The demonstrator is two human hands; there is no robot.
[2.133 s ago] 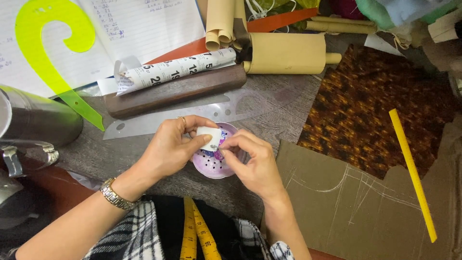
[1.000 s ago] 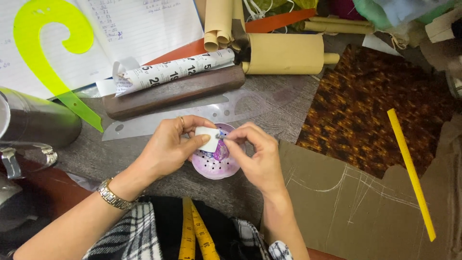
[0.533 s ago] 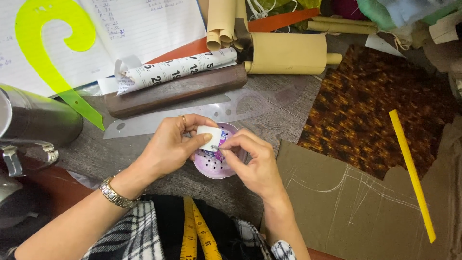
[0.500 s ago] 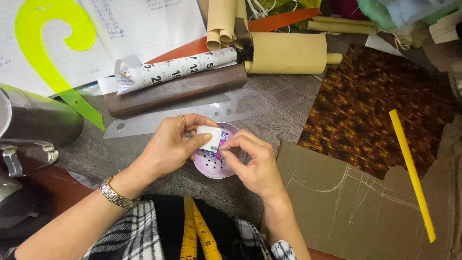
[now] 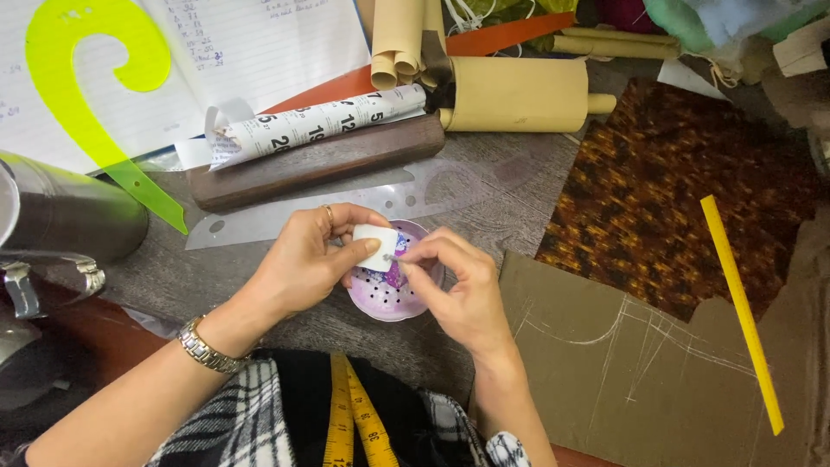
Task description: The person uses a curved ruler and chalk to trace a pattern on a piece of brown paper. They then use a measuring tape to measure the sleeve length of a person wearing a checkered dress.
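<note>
From the head camera we see our left hand point(image 5: 303, 259) pinching a small white block point(image 5: 376, 246) between thumb and fingertips, just above a pink round dish point(image 5: 393, 298) dotted with dark spots on the grey table point(image 5: 484, 207). Our right hand point(image 5: 458, 290) has thumb and forefinger closed together on something thin and small at the block's edge; we cannot tell what it is. A clear ruler point(image 5: 346, 207) lies just behind the dish, a dark wooden block point(image 5: 320, 164) beyond it. Brown pattern paper point(image 5: 622, 372) and a yellow stick point(image 5: 739, 303) lie to the right, patterned brown fabric point(image 5: 674, 173) behind them.
</note>
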